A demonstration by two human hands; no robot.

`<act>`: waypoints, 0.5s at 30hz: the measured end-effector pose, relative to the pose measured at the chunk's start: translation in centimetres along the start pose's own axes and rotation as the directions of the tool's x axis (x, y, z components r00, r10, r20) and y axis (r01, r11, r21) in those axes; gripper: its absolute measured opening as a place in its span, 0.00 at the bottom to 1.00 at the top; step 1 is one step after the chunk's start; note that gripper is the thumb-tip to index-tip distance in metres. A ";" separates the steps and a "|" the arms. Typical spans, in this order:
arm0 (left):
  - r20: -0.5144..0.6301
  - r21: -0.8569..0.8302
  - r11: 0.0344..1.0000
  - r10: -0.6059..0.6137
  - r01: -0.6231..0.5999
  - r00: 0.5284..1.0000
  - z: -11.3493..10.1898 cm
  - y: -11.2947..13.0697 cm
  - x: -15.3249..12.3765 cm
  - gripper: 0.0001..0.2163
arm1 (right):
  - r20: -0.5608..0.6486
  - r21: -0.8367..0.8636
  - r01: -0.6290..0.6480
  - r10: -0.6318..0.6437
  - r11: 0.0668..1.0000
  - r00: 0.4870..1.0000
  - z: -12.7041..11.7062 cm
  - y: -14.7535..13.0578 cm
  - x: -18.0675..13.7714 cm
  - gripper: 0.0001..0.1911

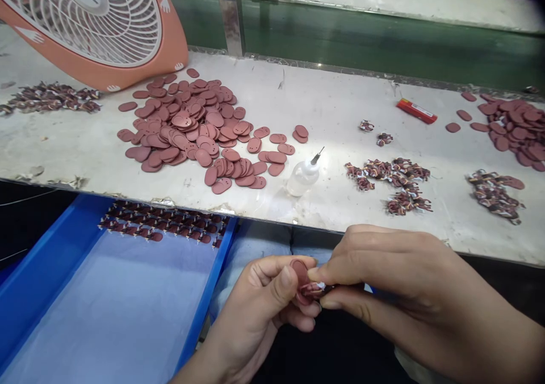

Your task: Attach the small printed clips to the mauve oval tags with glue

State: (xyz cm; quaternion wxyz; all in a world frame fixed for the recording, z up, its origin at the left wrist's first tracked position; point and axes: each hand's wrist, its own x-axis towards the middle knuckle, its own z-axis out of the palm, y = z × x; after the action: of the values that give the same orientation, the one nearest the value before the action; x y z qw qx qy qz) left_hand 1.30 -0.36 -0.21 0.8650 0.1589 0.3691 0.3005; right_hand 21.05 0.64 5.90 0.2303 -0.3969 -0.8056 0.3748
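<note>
Between thumb and fingers, my left hand (264, 302) grips an oval reddish-brown base (299, 270). My right hand (383, 282) pinches a tiny brown-and-white figure (314, 288) against that base; its far side is hidden by the fingers. Both hands are close together in front of the bench edge. Beyond them on the bench stands a clear squeeze bottle (303, 177) with a thin needle tip. A heap of the same oval bases (187, 120), some with small holes, lies to its left. Small brown figures (395, 174) lie in clusters to its right.
A blue tray (55, 248) below the bench at left holds rows of figures on bases (162, 222). An orange fan (140, 75) stands at the back left. A red packet (416, 112), more bases (517, 126) and figures (496, 195) lie at right.
</note>
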 end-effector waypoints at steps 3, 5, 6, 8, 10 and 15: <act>0.000 0.003 1.000 0.010 -0.010 1.000 0.0 0.0 -0.1 0.16 | 0.011 0.004 -0.001 0.001 1.000 1.000 -0.1 0.0 0.1 0.04; -0.002 -0.002 1.000 0.016 -0.016 1.000 0.0 0.1 -0.1 0.16 | 0.015 0.000 -0.003 0.003 1.000 1.000 -0.2 0.0 0.2 0.05; -0.007 -0.005 1.000 0.017 -0.017 1.000 0.0 0.1 -0.1 0.16 | 0.018 -0.001 0.004 -0.004 1.000 1.000 -0.2 0.0 0.3 0.05; -0.021 -0.012 1.000 0.016 -0.017 1.000 0.0 0.2 0.0 0.16 | 0.022 -0.006 0.020 -0.020 1.000 1.000 -0.3 0.0 0.4 0.05; -0.039 -0.018 1.000 0.021 -0.022 0.999 0.0 0.3 0.0 0.16 | 0.025 -0.025 0.035 -0.034 0.999 0.999 -0.3 0.0 0.5 0.06; -0.070 -0.025 0.996 0.088 -0.090 0.994 0.4 0.4 -0.2 0.14 | -0.009 -0.086 0.056 -0.057 0.995 0.998 0.0 -0.2 0.5 0.07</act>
State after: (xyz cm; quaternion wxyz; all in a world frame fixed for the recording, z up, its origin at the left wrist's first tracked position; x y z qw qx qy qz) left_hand 1.35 -0.18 0.37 0.8396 0.1527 0.3870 0.3493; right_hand 20.64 0.95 6.10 0.2281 -0.3855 -0.8304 0.3312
